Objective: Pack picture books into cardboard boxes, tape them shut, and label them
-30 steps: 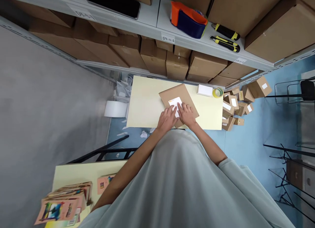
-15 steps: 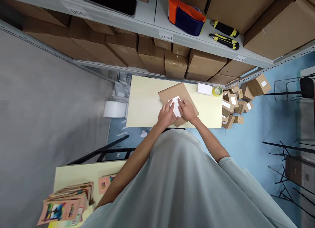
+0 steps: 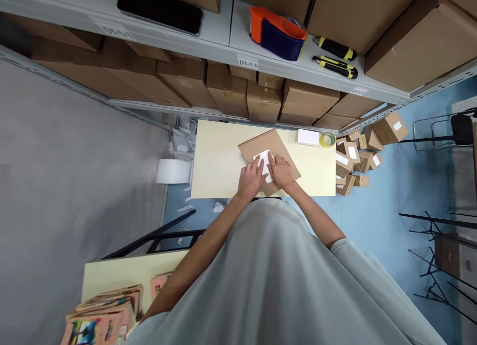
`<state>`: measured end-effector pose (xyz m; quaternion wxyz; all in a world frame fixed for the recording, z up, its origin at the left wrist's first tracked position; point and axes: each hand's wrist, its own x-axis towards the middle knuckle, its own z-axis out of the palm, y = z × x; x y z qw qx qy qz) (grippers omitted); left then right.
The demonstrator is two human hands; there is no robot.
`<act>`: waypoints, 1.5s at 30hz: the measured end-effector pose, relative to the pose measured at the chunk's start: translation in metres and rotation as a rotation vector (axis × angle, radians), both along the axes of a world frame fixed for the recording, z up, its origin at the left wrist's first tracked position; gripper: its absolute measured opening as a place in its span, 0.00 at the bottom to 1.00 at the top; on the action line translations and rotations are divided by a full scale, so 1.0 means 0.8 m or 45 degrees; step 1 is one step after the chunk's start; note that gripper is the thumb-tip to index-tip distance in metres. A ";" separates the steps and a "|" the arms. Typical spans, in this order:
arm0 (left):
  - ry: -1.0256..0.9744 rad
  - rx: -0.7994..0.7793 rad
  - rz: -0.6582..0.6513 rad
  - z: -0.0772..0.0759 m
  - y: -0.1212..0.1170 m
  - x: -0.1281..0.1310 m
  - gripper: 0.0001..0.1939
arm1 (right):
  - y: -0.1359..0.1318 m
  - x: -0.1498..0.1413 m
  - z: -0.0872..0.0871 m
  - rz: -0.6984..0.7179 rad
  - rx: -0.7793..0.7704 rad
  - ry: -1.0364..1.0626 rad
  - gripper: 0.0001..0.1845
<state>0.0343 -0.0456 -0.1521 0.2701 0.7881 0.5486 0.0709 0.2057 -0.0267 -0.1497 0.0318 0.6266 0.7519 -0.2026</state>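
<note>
A flat brown cardboard parcel [image 3: 269, 144] lies tilted on the pale yellow table [image 3: 218, 158]. A white label [image 3: 265, 162] sits on its top face. My left hand [image 3: 249, 180] lies flat on the parcel, fingers stretched onto the label's left edge. My right hand [image 3: 281, 172] lies flat beside it, fingers spread on the label's right side. Both hands press down and grip nothing.
A white pad [image 3: 307, 136] and a tape roll [image 3: 328, 139] sit at the table's far right. Small labelled boxes [image 3: 352, 158] are piled on the blue floor. Shelves above hold cartons, a tape dispenser [image 3: 278, 31], knives [image 3: 335, 56] and a dark tablet [image 3: 160, 9]. Booklets [image 3: 102, 312] lie lower left.
My hands have slid slightly over the label while staying on the parcel. The camera view has shifted a little; nothing else has moved.
</note>
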 end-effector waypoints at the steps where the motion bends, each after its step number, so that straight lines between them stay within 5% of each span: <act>1: 0.001 0.010 -0.039 -0.001 -0.008 -0.004 0.33 | -0.011 0.001 0.003 0.027 0.009 -0.004 0.32; 9: -0.101 0.007 -0.325 -0.013 -0.054 -0.050 0.30 | -0.113 0.033 0.024 0.278 0.003 0.058 0.29; 20: -0.013 0.072 -0.051 0.004 0.051 -0.023 0.33 | -0.114 0.030 0.013 0.257 -0.035 0.114 0.31; 23: -0.077 0.042 0.012 -0.009 0.073 -0.036 0.34 | -0.122 0.049 0.008 -0.006 0.051 0.197 0.37; 26: -0.179 0.005 0.180 -0.029 0.095 -0.060 0.37 | -0.132 0.065 -0.009 -0.639 0.106 0.332 0.48; 30: -0.290 -0.167 0.402 -0.048 0.110 -0.087 0.33 | -0.135 0.069 -0.040 -1.170 -0.296 0.856 0.44; 33: -0.368 -0.201 0.450 -0.050 0.099 -0.097 0.26 | -0.116 0.073 -0.048 -1.227 -0.288 1.094 0.39; 37: -0.476 -0.206 0.483 -0.053 0.058 -0.104 0.22 | -0.069 0.100 -0.039 -1.036 -0.031 1.206 0.42; 40: -0.531 -0.348 0.517 -0.067 0.023 -0.108 0.22 | -0.044 0.124 -0.037 -0.983 -0.023 1.219 0.46; 45: -0.707 -0.557 0.611 -0.093 -0.013 -0.098 0.35 | -0.066 0.132 -0.053 -1.175 -0.186 1.156 0.49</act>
